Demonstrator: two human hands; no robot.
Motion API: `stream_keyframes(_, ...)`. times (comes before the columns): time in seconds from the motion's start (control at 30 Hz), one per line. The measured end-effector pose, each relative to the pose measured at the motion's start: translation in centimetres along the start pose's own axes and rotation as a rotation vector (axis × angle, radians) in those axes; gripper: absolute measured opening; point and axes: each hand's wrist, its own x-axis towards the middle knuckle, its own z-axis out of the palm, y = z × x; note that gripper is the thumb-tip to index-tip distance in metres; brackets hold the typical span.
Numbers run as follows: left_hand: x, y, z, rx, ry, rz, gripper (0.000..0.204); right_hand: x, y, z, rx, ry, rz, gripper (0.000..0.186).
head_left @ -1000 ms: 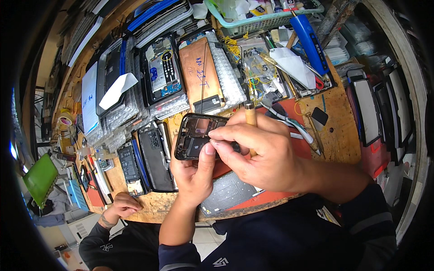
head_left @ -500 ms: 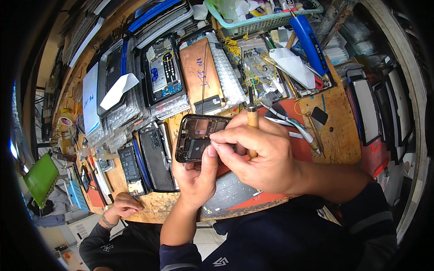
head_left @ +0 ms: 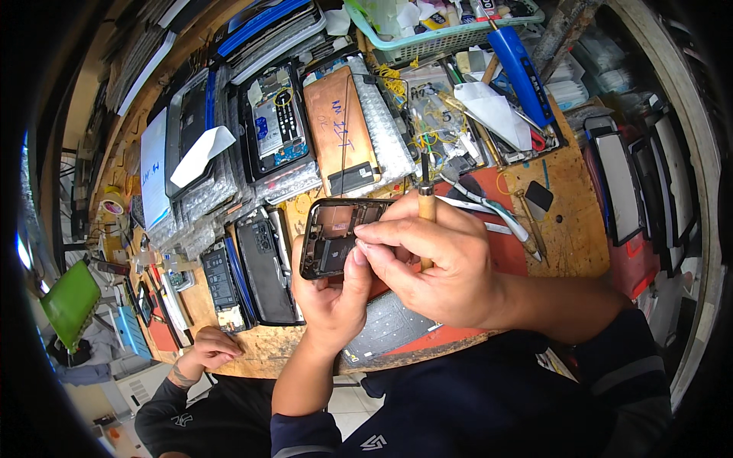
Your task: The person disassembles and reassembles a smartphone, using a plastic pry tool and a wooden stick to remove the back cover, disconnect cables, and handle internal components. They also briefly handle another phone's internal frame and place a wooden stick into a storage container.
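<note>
My left hand (head_left: 334, 309) is closed round the lower edge of an opened phone (head_left: 336, 206), its insides facing up and a dark battery showing. The phone is held tilted above the bench. My right hand (head_left: 450, 256) comes over the phone's right part and hides it. Tucked in my right hand is a wooden-handled tool (head_left: 427, 208), with a metal ferrule and narrow dark blade pointing away from me. My right thumb and forefinger are pinched together over the phone's inside, next to my left thumb. Whether something small sits in that pinch cannot be made out.
A dark perforated mat (head_left: 389, 327) lies below my hands on a red sheet. Opened phones (head_left: 263, 263) and bubble-wrapped tablets line the left. Tweezers (head_left: 523, 233), a blue pen-shaped tool (head_left: 523, 72) and a green basket (head_left: 450, 40) lie beyond. Another person's hand (head_left: 214, 348) rests at the bench edge.
The phone has tipped slightly and shifted a little toward the right and nearer me. Both hands keep almost the same pose and grip.
</note>
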Motion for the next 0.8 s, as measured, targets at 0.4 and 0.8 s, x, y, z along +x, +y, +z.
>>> stream_keyframes(0.4,0.1,0.4,-0.1,0.004,0.01,-0.038,0.025,0.6,0.4,-0.4,0.012,-0.074,-0.009,0.02)
stream_keyframes(0.8,-0.2,-0.6,-1.0,-0.471,0.027,-0.135,0.032,-0.2,1.4,0.0,-0.199,-0.059,-0.387,0.028)
